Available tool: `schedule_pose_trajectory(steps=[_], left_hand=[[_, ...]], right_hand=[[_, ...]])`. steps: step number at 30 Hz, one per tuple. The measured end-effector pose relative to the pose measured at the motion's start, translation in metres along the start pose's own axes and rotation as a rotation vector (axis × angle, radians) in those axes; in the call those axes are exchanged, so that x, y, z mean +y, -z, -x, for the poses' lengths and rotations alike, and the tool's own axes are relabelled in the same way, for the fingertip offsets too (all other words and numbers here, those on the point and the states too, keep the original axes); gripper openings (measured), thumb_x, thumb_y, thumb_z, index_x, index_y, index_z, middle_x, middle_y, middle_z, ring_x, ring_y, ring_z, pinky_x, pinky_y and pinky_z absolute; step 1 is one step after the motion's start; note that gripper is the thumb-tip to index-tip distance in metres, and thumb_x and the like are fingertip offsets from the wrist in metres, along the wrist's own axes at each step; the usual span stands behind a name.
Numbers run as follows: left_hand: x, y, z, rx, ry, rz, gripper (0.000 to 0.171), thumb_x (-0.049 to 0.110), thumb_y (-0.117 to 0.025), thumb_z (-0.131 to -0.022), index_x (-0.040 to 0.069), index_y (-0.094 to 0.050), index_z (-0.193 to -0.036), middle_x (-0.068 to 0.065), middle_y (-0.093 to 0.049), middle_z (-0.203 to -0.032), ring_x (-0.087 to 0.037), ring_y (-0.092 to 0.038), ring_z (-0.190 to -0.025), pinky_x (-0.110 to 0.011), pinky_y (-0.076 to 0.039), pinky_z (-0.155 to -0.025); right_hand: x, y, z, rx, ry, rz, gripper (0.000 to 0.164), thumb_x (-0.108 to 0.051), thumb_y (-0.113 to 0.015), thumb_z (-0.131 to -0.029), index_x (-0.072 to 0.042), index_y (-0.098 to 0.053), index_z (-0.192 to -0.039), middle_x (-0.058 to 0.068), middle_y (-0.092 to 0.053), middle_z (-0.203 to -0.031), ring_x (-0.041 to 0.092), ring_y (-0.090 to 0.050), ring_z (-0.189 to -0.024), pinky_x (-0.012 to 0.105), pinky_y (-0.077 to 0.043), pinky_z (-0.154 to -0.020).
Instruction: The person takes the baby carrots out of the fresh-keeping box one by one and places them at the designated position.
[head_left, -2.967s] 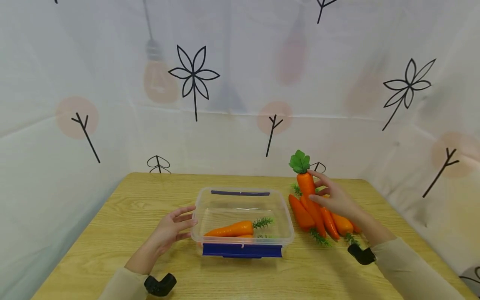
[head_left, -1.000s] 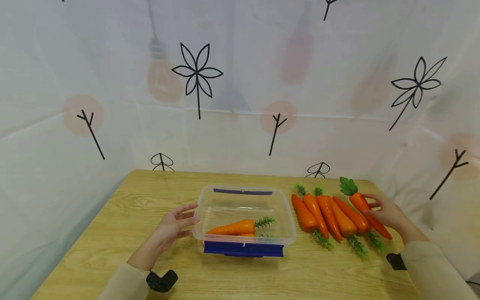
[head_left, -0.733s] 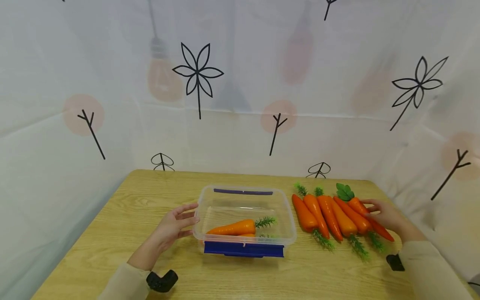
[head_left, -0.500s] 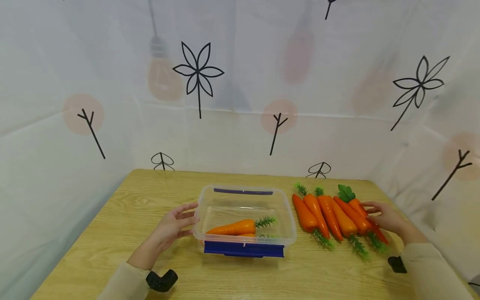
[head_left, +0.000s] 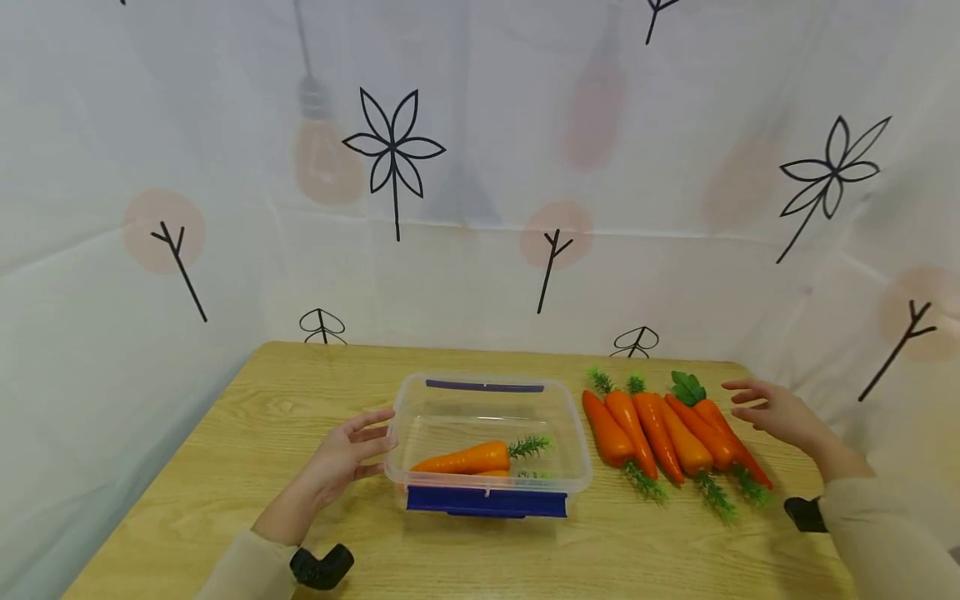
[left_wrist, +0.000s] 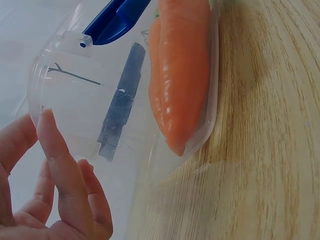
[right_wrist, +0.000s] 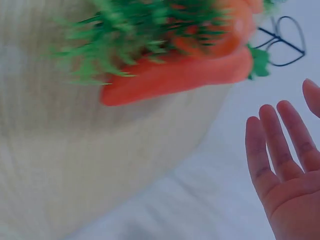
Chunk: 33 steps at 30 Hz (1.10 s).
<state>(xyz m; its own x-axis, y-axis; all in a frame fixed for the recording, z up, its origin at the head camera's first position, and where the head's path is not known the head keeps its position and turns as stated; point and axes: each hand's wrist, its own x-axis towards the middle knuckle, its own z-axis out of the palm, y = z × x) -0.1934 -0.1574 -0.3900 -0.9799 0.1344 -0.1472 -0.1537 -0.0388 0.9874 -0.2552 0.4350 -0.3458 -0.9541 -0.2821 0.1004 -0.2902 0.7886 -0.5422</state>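
A clear plastic box [head_left: 576, 433] with blue latches stands on the table. Inside lie an orange toy carrot [head_left: 468, 457] with feathery green top and, partly hidden by the front wall, a second one. My left hand [head_left: 339, 458] touches the box's left rim with loosely bent fingertips, also seen against the clear wall in the left wrist view. To the right, several toy carrots [head_left: 660, 433] lie side by side. The outermost, a leafy-topped carrot [head_left: 733, 442], rests against its neighbour. Just above and right of it hovers my right hand [head_left: 783, 417], fingers extended, holding nothing.
The wooden table [head_left: 300, 383] ends at a pale printed cloth [head_left: 465, 283] hanging behind and at the sides. Bare wood shows left of the box and along the front. Black wrist mounts [head_left: 322, 568] sit at both cuffs.
My right hand carried the leafy carrot from beside the box to the row's right end, laid it against its neighbour, then let go and lifted away. My left hand stayed at the box.
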Motion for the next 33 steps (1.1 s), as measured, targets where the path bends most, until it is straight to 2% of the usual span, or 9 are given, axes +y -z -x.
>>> schedule_pose_trajectory(steps=[10, 13, 17, 21, 28, 33], left_hand=[[0.0, -0.001, 0.001, 0.007, 0.004, -0.008, 0.057, 0.014, -0.068, -0.086, 0.005, -0.045, -0.137, -0.025, -0.042, -0.136, -0.03, -0.056, -0.106, -0.031, -0.053, -0.074], [0.0, 0.0, 0.001, 0.004, 0.004, -0.014, 0.058, 0.015, -0.069, -0.086, 0.005, -0.044, -0.137, -0.025, -0.042, -0.136, -0.031, -0.056, -0.107, -0.031, -0.053, -0.074], [0.0, -0.001, 0.002, 0.006, 0.0, -0.012, 0.058, 0.015, -0.069, -0.085, 0.005, -0.044, -0.137, -0.025, -0.042, -0.136, -0.031, -0.056, -0.106, -0.03, -0.053, -0.073], [0.0, -0.001, 0.001, 0.012, -0.002, -0.005, 0.057, 0.015, -0.07, -0.085, 0.005, -0.046, -0.136, -0.025, -0.044, -0.135, -0.031, -0.057, -0.105, -0.031, -0.053, -0.073], [-0.002, -0.001, 0.0, 0.013, -0.006, -0.004, 0.056, 0.014, -0.069, -0.085, 0.004, -0.045, -0.135, -0.025, -0.044, -0.134, -0.031, -0.058, -0.104, -0.031, -0.053, -0.073], [-0.002, -0.002, 0.0, 0.022, -0.005, -0.006, 0.055, 0.013, -0.068, -0.086, 0.004, -0.045, -0.136, -0.025, -0.044, -0.134, -0.031, -0.058, -0.104, -0.031, -0.053, -0.073]], right_hand=[[-0.032, 0.013, -0.01, 0.039, 0.073, 0.036, 0.043, -0.011, -0.054, -0.095, 0.01, -0.041, -0.13, 0.035, -0.05, -0.115, 0.045, -0.057, -0.094, 0.031, -0.051, -0.063], [-0.042, 0.015, -0.011, 0.043, 0.091, 0.046, 0.041, -0.011, -0.055, -0.095, 0.008, -0.043, -0.13, 0.033, -0.052, -0.115, 0.044, -0.057, -0.094, 0.034, -0.052, -0.064], [-0.054, 0.016, -0.012, 0.055, 0.125, 0.062, 0.039, -0.01, -0.055, -0.095, 0.006, -0.045, -0.13, 0.03, -0.054, -0.114, 0.045, -0.055, -0.095, 0.048, -0.051, -0.069], [-0.066, 0.015, -0.016, 0.051, 0.157, 0.068, 0.039, -0.011, -0.055, -0.095, 0.004, -0.046, -0.13, 0.028, -0.055, -0.114, 0.045, -0.055, -0.096, 0.053, -0.049, -0.071], [-0.085, 0.01, -0.025, 0.06, 0.21, 0.083, 0.038, -0.011, -0.058, -0.093, -0.001, -0.051, -0.129, 0.02, -0.059, -0.112, 0.038, -0.057, -0.096, 0.043, -0.051, -0.071], [-0.101, 0.007, -0.031, 0.05, 0.248, 0.062, 0.037, -0.01, -0.058, -0.093, -0.002, -0.052, -0.128, 0.02, -0.059, -0.113, 0.037, -0.057, -0.097, 0.04, -0.052, -0.071]])
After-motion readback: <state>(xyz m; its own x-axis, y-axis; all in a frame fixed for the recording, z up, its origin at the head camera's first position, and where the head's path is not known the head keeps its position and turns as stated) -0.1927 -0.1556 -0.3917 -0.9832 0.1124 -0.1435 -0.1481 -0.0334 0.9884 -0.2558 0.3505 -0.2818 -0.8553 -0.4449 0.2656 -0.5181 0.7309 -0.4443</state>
